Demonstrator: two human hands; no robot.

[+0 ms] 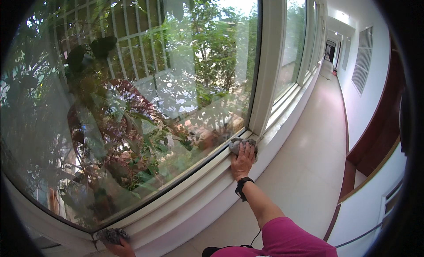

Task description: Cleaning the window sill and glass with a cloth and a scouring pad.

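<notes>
My right hand (243,161) presses a grey cloth (237,146) onto the lower corner of the window frame (185,187), beside the upright post. A black watch or band (244,188) is on that wrist. At the bottom left, my left hand (121,248) holds a dark grey, crumpled scouring pad or cloth (112,236) against the frame's other lower corner. Between the two hands runs the pale lower rail, with a dark seal along the glass pane (159,124). Plants and a reflection show in the glass.
A long corridor floor (298,157) stretches away at the right, beside a row of further windows (291,58). Across it are a white wall with a barred window (362,59) and a dark red wooden door frame (371,147). A small red object (334,72) stands far down the corridor.
</notes>
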